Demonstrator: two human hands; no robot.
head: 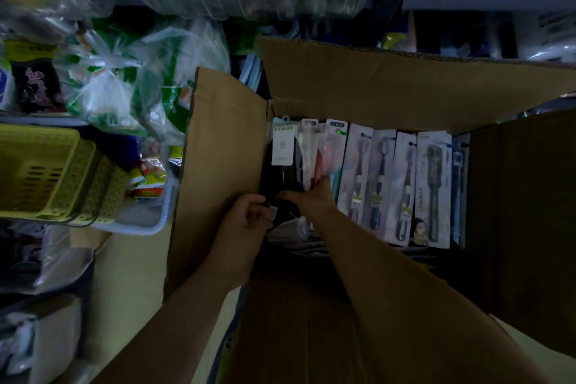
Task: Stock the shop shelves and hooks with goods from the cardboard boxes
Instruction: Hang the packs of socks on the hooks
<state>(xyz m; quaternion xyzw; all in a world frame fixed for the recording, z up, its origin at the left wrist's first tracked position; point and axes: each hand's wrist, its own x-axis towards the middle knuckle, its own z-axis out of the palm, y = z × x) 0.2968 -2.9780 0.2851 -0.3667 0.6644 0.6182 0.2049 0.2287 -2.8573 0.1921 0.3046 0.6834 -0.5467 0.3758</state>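
Observation:
An open cardboard box (358,81) fills the middle of the view, its flaps folded out. Inside stands a row of carded toothbrush packs (402,187). At the row's left end is a black packaged item with a white label (282,150). My left hand (246,221) pinches the lower edge of that black item at the box's left wall. My right hand (307,196) reaches into the box and grips the packs just right of it, fingers tucked among them.
Yellow plastic baskets (46,171) are stacked at the left on a pale tray (146,221). Bagged goods in clear plastic (124,81) crowd the shelves behind and above. The box's left flap (215,165) stands between my left arm and the shelves.

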